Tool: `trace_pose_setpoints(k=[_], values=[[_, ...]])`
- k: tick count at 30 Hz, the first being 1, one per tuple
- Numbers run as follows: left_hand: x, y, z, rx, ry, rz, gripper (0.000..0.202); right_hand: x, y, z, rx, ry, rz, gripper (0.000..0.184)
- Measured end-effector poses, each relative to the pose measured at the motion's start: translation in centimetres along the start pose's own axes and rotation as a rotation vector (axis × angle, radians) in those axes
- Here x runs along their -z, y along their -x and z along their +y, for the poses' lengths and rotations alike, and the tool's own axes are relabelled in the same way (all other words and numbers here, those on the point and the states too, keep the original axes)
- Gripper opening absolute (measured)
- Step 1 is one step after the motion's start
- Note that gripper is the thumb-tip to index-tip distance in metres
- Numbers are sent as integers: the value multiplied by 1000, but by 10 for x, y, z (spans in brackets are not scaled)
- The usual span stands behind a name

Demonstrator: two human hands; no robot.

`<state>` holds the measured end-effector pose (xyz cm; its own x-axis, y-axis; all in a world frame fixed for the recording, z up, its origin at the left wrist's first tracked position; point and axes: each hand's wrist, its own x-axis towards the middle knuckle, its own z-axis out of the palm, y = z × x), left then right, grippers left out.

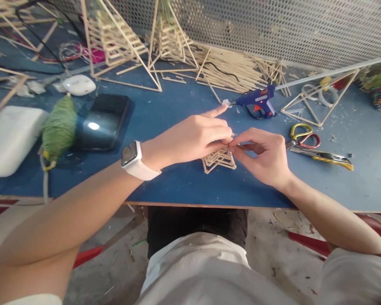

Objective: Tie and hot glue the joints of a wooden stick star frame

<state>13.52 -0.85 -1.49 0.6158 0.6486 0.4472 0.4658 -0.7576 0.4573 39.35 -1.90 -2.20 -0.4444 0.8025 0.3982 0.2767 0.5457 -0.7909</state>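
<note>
A small star-shaped frame of thin wooden sticks (220, 160) lies on the blue table, its upper part hidden under my fingers. My left hand (206, 133) reaches over it from the left, index finger stretched out, thumb and other fingers pinched at the frame's top. From the right, my right hand (262, 154) pinches at the same spot, thumb and index finger together on what seems a thin stick end, too small to make out. Just beyond my hands lies a blue glue gun (258, 101), its nozzle by a whitish blob of glue (226, 102).
Scissors (301, 134) and a yellow cutter knife (327, 159) lie to the right. Behind are a pile of sticks (228, 67) and stick pyramids (120, 46). At left are a black phone-like slab (106, 123), green yarn (59, 131), a white mouse (79, 85) and a white box (12, 140).
</note>
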Motion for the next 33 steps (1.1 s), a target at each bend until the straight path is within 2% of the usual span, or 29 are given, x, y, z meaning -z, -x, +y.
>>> trace_pose_setpoints(k=[7,11,19,24,26,33], values=[[8,-4,-2,-32,-2,-55,37,0,-3,1,20,-17,-19,11],[10,-5,-1,-39,3,-75,36,-1,-3,-2,37,12,-16,10],[8,-1,-5,-77,32,-56,25,-8,5,-10,247,134,-55,19],[7,0,-5,-54,20,-53,24,-12,6,-7,73,18,-71,11],[7,0,-4,-47,7,-71,24,-11,6,-6,55,22,-51,10],[5,7,-7,-147,-68,-8,25,-10,7,2,296,265,-29,20]])
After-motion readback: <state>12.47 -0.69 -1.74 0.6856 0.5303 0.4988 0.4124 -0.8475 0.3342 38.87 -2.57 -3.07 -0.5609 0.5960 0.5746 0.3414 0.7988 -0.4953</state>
